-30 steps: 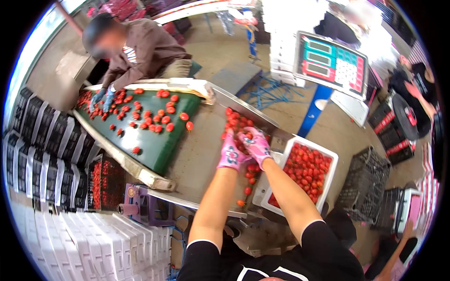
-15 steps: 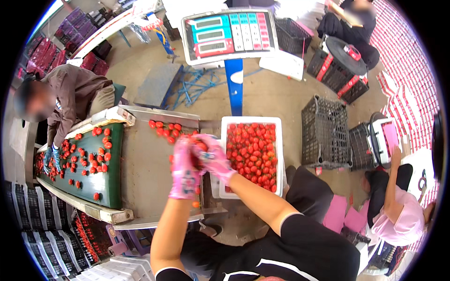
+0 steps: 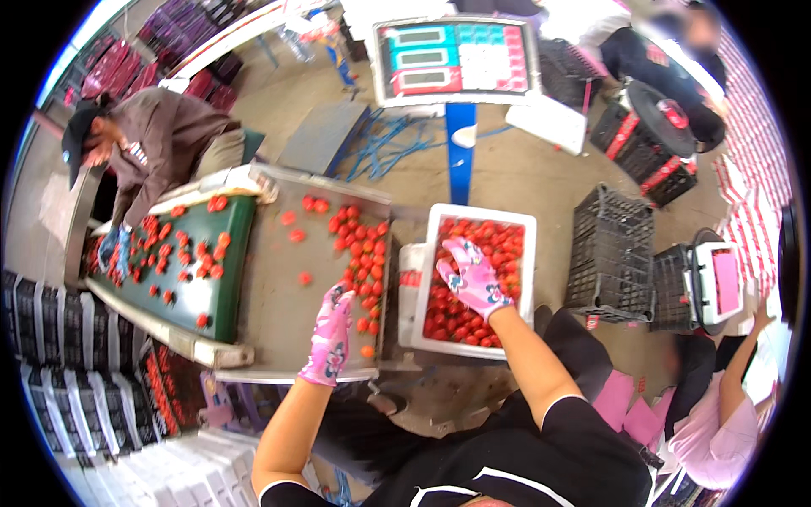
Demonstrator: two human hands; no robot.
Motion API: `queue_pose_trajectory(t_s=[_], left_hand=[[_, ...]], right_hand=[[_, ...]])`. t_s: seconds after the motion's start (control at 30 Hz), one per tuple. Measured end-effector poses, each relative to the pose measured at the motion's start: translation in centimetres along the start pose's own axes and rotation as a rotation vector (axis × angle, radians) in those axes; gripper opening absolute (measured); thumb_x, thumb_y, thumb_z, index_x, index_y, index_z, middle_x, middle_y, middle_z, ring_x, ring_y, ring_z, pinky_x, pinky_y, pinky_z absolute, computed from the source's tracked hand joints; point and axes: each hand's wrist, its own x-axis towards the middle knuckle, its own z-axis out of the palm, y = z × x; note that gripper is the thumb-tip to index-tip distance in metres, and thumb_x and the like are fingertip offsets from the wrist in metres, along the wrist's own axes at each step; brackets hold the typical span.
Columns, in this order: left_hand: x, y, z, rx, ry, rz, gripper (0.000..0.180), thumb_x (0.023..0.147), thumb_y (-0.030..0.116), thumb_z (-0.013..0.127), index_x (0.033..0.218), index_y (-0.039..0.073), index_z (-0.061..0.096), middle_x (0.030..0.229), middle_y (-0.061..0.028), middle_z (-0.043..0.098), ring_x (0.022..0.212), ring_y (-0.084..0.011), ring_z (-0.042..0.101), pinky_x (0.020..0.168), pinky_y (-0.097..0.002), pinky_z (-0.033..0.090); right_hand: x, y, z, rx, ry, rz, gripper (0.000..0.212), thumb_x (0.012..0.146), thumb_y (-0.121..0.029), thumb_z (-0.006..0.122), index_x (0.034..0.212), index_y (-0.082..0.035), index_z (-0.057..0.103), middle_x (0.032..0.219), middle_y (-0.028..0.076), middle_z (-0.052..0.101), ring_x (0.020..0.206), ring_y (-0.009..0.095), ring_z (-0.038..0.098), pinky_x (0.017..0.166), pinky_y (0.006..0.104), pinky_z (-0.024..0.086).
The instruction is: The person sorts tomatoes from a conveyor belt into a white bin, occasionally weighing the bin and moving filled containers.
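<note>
- Loose tomatoes lie left of the white crate on the steel worktop, their band running lengthwise beside it.
- Left hand is nearer that band, which lies on its crate side; fingers look bunched, contact unclear.
- Right hand is over the crate tomatoes, fingers spread; whether they touch fruit, I cannot tell.

So there's a black slatted crate standing on the floor, plus tangled blue strapping right next to a flat grey platform — kinda messy. Stacked black crates fill the far left, white boxes below — and pink sheets lie lower right.
</note>
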Motion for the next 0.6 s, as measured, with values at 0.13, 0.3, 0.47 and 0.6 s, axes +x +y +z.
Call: queue_pose_trajectory(t_s=[0.13,0.3,0.47,0.6], left_hand=[[-3.2,-4.7,-10.3,0.576,-0.141,0.155,0.053,0.090,0.020,0.055,0.135,0.009,0.028,0.112,-0.0066,0.051,0.084,-0.0140,0.054,0.067,-0.0284,0.047],[-2.7,1.4,-1.9,-0.153,-0.028,-0.661,0.049,0.091,0.037,0.050,0.130,0.011,0.035,0.115,-0.0135,0.049,0.092,-0.0280,0.053,0.076,-0.0451,0.047],[0.6,-2.5,-0.9,-0.216,-0.007,-0.640,0.062,0.085,0.042,0.059,0.130,0.017,0.024,0.121,-0.0146,0.045,0.099,-0.0307,0.054,0.069,-0.0499,0.047],[4.3,-4.8,-0.6,-0.148,0.071,-0.404,0.057,0.083,0.043,0.061,0.127,0.024,0.030,0.119,-0.0064,0.050,0.097,-0.0275,0.056,0.072,-0.0521,0.044]], right_hand=[[2.2,-4.5,3.1,0.122,0.064,-0.230,0.035,0.088,-0.029,0.052,0.115,-0.006,0.054,0.119,0.018,0.053,0.114,0.034,0.048,0.098,0.0416,0.036],[5.1,-8.5,4.4,0.092,0.124,-0.501,0.030,0.081,-0.016,0.060,0.109,-0.007,0.054,0.108,0.015,0.058,0.103,0.033,0.054,0.088,0.0428,0.044],[6.6,-10.8,8.8,-0.289,-0.219,-0.403,0.065,0.087,-0.028,0.042,0.142,-0.003,0.020,0.140,0.029,0.029,0.131,0.040,0.029,0.108,0.0532,0.016],[8.4,-11.4,9.2,-0.429,-0.250,-0.324,0.067,0.088,-0.031,0.040,0.144,-0.004,0.014,0.142,0.031,0.024,0.131,0.042,0.028,0.106,0.0557,0.018]])
